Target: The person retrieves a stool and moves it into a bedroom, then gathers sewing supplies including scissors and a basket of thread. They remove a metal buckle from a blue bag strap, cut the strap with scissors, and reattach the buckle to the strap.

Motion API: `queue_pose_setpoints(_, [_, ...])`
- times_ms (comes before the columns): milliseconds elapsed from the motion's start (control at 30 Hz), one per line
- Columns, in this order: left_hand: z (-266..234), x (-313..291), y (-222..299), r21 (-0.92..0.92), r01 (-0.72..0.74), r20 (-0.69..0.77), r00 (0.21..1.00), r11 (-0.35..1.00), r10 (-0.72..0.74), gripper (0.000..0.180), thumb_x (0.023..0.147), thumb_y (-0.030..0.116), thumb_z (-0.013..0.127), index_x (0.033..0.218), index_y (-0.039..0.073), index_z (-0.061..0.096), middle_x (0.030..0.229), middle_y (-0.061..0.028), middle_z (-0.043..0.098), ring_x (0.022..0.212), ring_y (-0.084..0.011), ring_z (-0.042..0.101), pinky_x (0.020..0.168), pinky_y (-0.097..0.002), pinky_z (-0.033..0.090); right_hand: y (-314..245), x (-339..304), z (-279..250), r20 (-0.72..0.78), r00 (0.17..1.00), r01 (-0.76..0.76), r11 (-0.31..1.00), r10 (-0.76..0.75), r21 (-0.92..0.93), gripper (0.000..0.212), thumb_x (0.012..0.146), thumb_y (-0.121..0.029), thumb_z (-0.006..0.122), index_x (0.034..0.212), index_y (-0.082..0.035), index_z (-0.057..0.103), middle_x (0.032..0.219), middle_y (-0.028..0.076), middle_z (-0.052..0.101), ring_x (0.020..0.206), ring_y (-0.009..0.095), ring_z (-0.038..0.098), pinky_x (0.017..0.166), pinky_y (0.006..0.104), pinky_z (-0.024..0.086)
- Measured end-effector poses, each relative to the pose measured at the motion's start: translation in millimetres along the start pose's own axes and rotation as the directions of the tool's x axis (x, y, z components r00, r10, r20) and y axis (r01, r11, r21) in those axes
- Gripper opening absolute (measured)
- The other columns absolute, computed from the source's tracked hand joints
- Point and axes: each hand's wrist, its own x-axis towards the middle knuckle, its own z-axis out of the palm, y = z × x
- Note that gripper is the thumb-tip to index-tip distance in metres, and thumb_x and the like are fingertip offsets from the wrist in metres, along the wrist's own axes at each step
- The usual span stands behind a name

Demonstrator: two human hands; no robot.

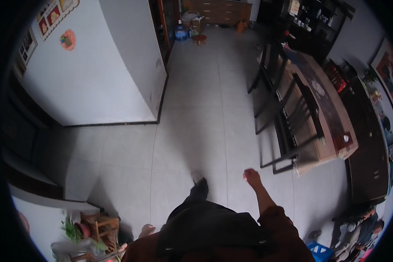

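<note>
My right hand (pixel 251 176) hangs in front of me to the right, over the grey tiled floor (pixel 192 139). Its fingers are curled in, and I see nothing held in them. The dining table (pixel 332 131) and its dark chairs (pixel 308 109) are the nearest furniture to it, and it touches neither. Only a small part of my left hand (pixel 148 229) shows beside my body at the lower left; its fingers are hidden. Below me, one dark shoe (pixel 199 180) is on the floor.
A white wall corner (pixel 131 87) juts out at the left. Potted plants (pixel 81 230) and a wooden stand (pixel 105 227) are at the lower left. A blue stool (pixel 321 252) sits at the lower right. Far ahead are a water jug (pixel 181 32), a low stool (pixel 200 39) and a drawer cabinet (pixel 220 12).
</note>
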Motion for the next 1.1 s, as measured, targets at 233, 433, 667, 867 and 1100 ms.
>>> queue_pose_setpoints(233, [-0.9,308.7,276.3,0.5,0.438,-0.395,0.883,0.747,-0.253,0.03,0.075,0.028,0.058,0.094,0.006,0.056,0.086,-0.0126,0.062,0.081,-0.0251,0.06,0.066,-0.0349,0.05,101.9,64.7,-4.0,0.429,0.893,0.352,0.803,-0.135,-0.48,0.016,0.072,-0.023,0.053,0.065,-0.009,0.056,0.067,0.012,0.056,0.071,0.03,0.057,0.059,0.0422,0.047])
queue_pose_setpoints(433, [76.3,575.2,545.2,0.591,-0.296,-0.061,0.911,0.751,0.408,0.032,0.074,0.024,0.059,0.099,0.004,0.056,0.092,-0.0162,0.061,0.087,-0.0308,0.058,0.076,-0.0359,0.047,299.3,80.2,-58.8,0.225,0.959,0.142,0.393,0.174,-0.909,0.019,0.068,-0.028,0.058,0.058,-0.012,0.06,0.065,0.007,0.062,0.057,0.024,0.057,0.053,0.0415,0.045])
queue_pose_setpoints(667, [49.5,688.9,644.4,0.673,-0.016,-0.184,0.965,0.74,0.188,0.033,0.075,0.028,0.059,0.101,0.006,0.056,0.093,-0.0144,0.061,0.086,-0.0267,0.06,0.075,-0.0349,0.047,90.8,446.1,-71.6,0.451,0.835,0.125,0.689,0.316,-0.714,0.017,0.064,-0.027,0.059,0.054,-0.013,0.061,0.056,0.008,0.059,0.051,0.022,0.057,0.046,0.0401,0.044])
queue_pose_setpoints(867, [-6.8,754.9,647.6,0.477,0.449,-0.379,0.881,0.756,-0.283,0.038,0.073,0.032,0.059,0.101,0.007,0.057,0.096,-0.0132,0.061,0.092,-0.0259,0.058,0.08,-0.0349,0.046,-45.8,834.9,-84.6,0.14,0.977,-0.116,0.955,0.159,-0.274,0.013,0.081,-0.017,0.047,0.076,-0.009,0.056,0.063,0.004,0.057,0.049,0.014,0.053,0.041,0.0285,0.043])
queue_pose_setpoints(1100, [-69.5,900.4,693.9,0.458,0.585,-0.455,0.801,0.669,-0.389,0.036,0.071,0.032,0.058,0.095,0.005,0.059,0.094,-0.0135,0.061,0.093,-0.028,0.057,0.08,-0.0362,0.046,-262.6,1075.8,-87.9,0.092,0.973,0.224,0.965,-0.212,-0.135,0.019,0.085,-0.021,0.042,0.085,-0.008,0.056,0.075,0.012,0.06,0.065,0.025,0.059,0.059,0.0369,0.046])
